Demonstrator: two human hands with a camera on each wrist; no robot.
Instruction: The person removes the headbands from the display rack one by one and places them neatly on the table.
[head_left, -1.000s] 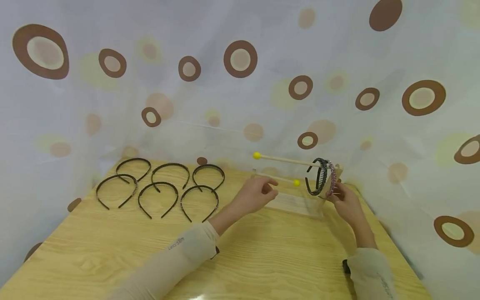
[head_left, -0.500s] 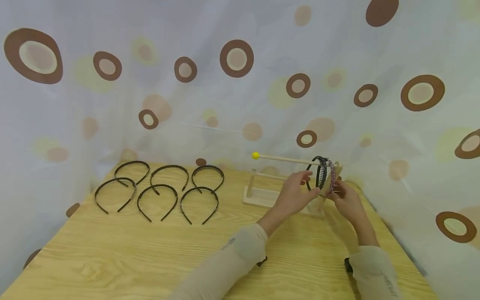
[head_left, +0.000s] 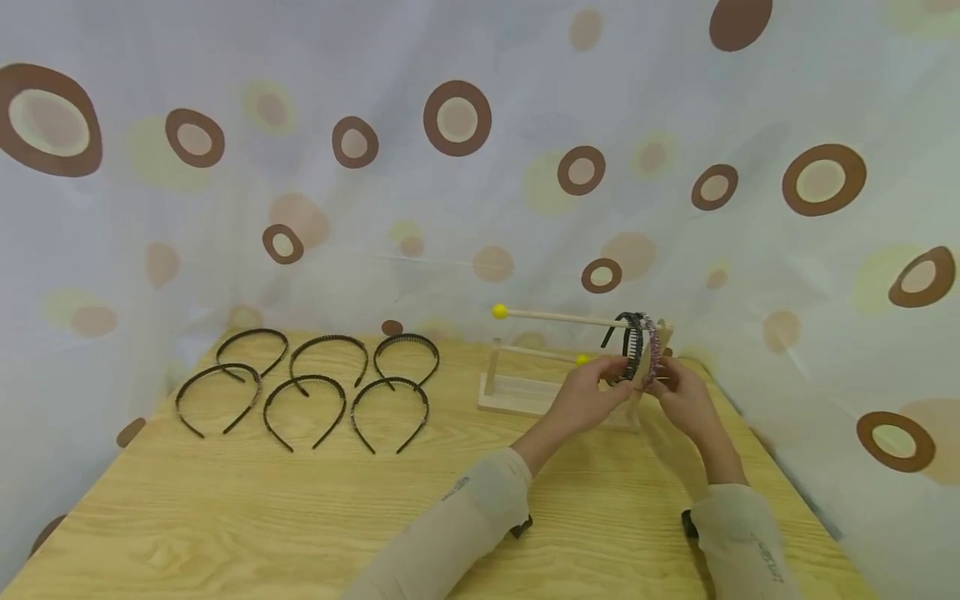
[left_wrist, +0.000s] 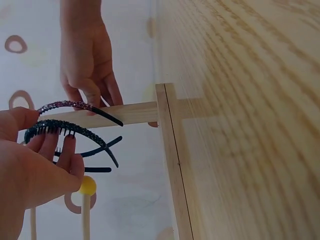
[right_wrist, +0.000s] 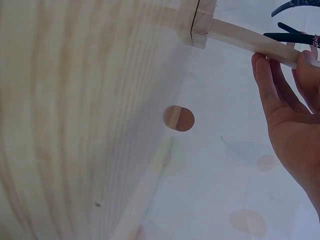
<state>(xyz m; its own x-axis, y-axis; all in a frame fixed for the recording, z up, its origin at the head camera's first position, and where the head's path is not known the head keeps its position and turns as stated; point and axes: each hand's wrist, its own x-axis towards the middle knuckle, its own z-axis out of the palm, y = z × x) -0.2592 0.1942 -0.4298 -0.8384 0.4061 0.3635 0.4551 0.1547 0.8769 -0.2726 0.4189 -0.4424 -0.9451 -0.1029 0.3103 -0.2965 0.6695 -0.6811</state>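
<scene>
A wooden headband stand point(head_left: 517, 398) with two rods tipped by yellow balls point(head_left: 499, 311) is at the right of the table. From its upper rod point(head_left: 562, 317), near the upright, hang a purple glittery headband point(left_wrist: 70, 104) and dark toothed headbands. My left hand point(head_left: 588, 396) grips a dark studded headband point(left_wrist: 75, 129), fingers inside its curve and thumb over the outside. Beside it, my right hand point(head_left: 690, 404) holds the upright post point(right_wrist: 250, 42), with fingers on one side and thumb on the other.
Several black headbands point(head_left: 307, 377) lie in two rows on the left of the wooden table point(head_left: 247, 508). A pale curtain point(head_left: 375, 200) with brown circles hangs close behind the table and along its right side.
My left hand has moved right from beside the lower rod to the hanging headbands and taken hold of a dark one. The right hand stays at the post.
</scene>
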